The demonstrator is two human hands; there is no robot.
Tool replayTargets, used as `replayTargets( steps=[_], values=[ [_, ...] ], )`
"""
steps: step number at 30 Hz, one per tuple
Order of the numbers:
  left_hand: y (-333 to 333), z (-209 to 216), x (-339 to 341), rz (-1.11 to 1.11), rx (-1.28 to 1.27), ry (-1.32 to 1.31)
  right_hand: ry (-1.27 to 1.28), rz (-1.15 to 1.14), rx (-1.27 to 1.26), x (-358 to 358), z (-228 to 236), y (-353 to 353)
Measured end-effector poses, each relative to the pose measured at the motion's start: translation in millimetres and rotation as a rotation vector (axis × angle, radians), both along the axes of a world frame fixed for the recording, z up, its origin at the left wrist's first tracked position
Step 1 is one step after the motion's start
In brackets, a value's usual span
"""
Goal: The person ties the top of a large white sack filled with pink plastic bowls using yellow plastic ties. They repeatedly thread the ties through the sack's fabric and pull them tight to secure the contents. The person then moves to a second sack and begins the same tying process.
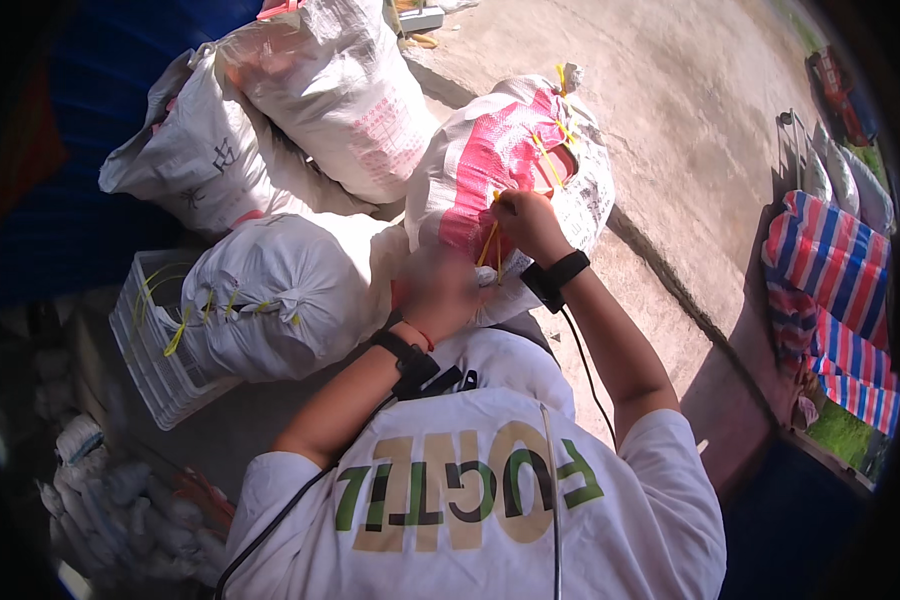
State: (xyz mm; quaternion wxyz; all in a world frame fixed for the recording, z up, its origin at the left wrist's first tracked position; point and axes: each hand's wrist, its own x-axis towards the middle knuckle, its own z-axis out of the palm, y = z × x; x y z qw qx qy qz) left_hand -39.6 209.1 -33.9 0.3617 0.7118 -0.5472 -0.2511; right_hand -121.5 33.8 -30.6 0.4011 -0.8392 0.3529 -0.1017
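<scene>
This looks like a storage or loading yard, at least partly in the open: bright sun falls on concrete ground [680,120], stuffed woven sacks [475,160] cluster near a slatted white crate [155,355], and striped sheeting [830,255] lies near green grass [840,440].

Sacks ahead of and left of the hands
A tied sack [485,165] lies directly before the hands, with the right hand [530,222] over its near side, at a tie [489,243], and the left hand [438,288] at its near left edge. Just left of the left hand lies a second sack [280,285], overlapping a crate [148,358] farther left; whether it sits inside is unclear. Beyond these, ahead and to the left, two bulky sacks [335,100] lean together. Bare floor [680,150] stretches right of the right hand, toward a bundle [832,265] well apart.
</scene>
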Motion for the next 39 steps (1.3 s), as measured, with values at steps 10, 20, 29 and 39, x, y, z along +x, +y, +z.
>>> replayTargets(
  steps=[10,20,29,39],
  values=[
    [20,-2,2,-0.293,-0.142,-0.182,-0.124,0.101,-0.268,-44,-2,43],
    [16,8,-7,-0.056,-0.058,-0.083,0.054,-0.118,-0.03,-116,-4,36],
    [1,2,1,-0.166,-0.007,-0.008,-0.126,0.06,0.27,-68,-4,24],
    [7,-5,-2,-0.168,-0.002,-0.059,0.123,-0.03,-0.212,-36,-1,45]
  ],
)
